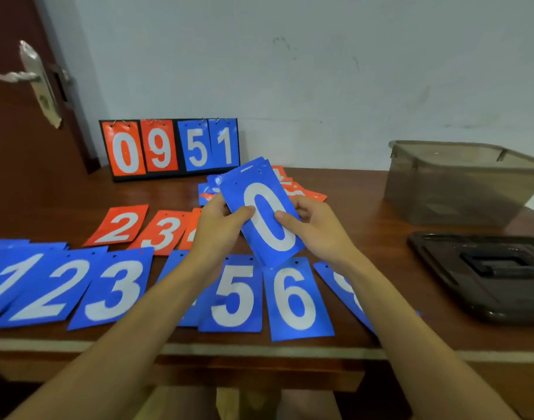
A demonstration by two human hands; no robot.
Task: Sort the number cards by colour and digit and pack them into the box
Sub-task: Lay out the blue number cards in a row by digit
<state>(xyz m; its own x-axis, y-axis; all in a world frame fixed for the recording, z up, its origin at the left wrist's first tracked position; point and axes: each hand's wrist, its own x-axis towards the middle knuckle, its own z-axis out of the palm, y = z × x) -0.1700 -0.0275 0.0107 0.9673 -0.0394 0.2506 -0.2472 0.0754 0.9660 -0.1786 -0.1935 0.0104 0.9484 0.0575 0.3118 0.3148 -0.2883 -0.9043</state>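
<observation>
Holds a thin stack of blue cards (265,213) clear of the table (365,231) at the centre of the view, zero on top. Pinches it with the left hand (220,225) at the 9 o'clock edge, thumb curled onto the face, and with the right hand (314,228) at the 3 o'clock edge, thumb on the white digit, fingers behind. Looks light, thin and slick, stiff enough to stand unsupported yet apt to fan and slide sheet over sheet. Calls for a pinch across both long edges, squared up first, not by a corner or the punched holes at 12 o'clock. Has a blue row (114,289) laid out at 6 to 8 o'clock along the near edge: one, two, three, five, six, with more half hidden under both forearms. Has red cards (118,225) at 9 o'clock, two and three showing. Has a loose heap (302,189) of red and blue just beyond the stack at 1 o'clock, probably unsorted. Finds the box (459,183) at 2 o'clock, open and well apart, with its lid (487,274) flat at 4 o'clock. Meets only bare table on the way there, though a dragging forearm could scatter the rows. Shows a scoreboard (168,148) against the wall at 11 o'clock.
</observation>
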